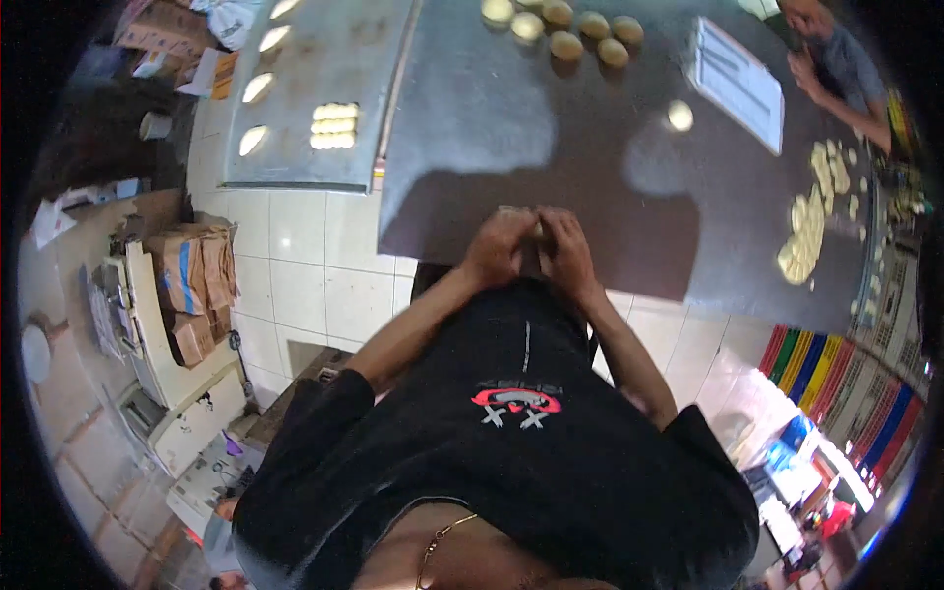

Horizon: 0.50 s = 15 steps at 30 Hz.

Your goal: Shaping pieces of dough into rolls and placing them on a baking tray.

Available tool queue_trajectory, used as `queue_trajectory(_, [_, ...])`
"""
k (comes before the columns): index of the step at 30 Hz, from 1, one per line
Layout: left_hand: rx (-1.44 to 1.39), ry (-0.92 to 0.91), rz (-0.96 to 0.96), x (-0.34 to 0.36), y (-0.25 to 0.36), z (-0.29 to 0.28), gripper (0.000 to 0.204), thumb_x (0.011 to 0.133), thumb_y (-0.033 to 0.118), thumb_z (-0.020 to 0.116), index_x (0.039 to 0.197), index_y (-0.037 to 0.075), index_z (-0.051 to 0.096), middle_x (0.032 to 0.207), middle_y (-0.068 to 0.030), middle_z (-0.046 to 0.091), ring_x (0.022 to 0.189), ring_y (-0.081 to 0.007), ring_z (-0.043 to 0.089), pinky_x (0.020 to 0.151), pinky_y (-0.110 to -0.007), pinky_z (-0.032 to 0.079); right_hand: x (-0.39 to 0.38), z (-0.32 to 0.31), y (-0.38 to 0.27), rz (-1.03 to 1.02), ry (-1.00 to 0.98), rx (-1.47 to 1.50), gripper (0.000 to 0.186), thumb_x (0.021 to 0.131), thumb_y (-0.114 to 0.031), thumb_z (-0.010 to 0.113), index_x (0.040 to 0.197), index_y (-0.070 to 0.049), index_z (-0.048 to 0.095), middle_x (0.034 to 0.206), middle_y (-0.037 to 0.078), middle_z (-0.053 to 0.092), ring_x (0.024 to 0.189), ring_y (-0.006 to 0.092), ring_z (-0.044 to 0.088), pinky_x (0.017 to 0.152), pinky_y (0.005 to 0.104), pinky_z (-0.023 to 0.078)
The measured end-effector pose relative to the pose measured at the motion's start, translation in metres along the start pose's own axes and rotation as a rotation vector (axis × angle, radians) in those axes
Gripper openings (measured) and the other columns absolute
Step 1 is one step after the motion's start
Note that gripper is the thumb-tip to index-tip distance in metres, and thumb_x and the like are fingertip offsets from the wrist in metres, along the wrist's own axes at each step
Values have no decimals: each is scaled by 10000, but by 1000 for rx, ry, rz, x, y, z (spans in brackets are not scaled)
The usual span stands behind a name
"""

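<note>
Pale floor tiles [300,236] border the dark metal counter [472,118], with another person's hand [804,74] by its far right corner. From the head view, the left hand [497,241] and right hand [567,251] meet over the counter's near edge, left of its middle, fingers curled inward and tips together. Their backs hide the space between them, so I cannot tell whether they hold dough. Round dough balls [565,45] sit in a cluster toward the counter's far side; a lone dough ball [679,115] lies right of its middle, and cut dough pieces [806,236] lie along its right side.

For good hand work here, I would keep both palms loosely cupped and the pressure even, since dough this soft-looking should dent under stiff fingertips. Working a little further in over the counter, rather than at its edge, would seem safer: anything slipping would land on the top, not the tiles.
</note>
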<state>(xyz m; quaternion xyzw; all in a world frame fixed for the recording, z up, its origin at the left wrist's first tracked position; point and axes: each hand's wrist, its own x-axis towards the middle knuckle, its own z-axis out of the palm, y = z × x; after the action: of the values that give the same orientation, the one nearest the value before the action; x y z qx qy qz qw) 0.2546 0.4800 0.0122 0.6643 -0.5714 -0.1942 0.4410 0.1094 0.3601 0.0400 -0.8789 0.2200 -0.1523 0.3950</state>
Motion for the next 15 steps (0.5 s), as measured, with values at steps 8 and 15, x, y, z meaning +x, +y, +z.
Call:
queue_trajectory(8, [-280,60,-147,7,12,-76,501,740,-129,521,1206,40,588,1364,-181,507,1258,-387,519,1061,-446,430,50,-27,-16,-124,-367,-230,379,889,-97,659,1262,-58,609,1212,170,608,1120,355,580,966,440,491])
queue_trajectory(15, [-269,469,-365,8,-55,-208,402,763,-121,569,1112,64,646,1239,-143,599,1177,-306,580,965,-381,479,222,5,-4,860,-761,916,409,922,-159,662,1293,-3,587,1157,97,653,1004,185,630,860,319,507])
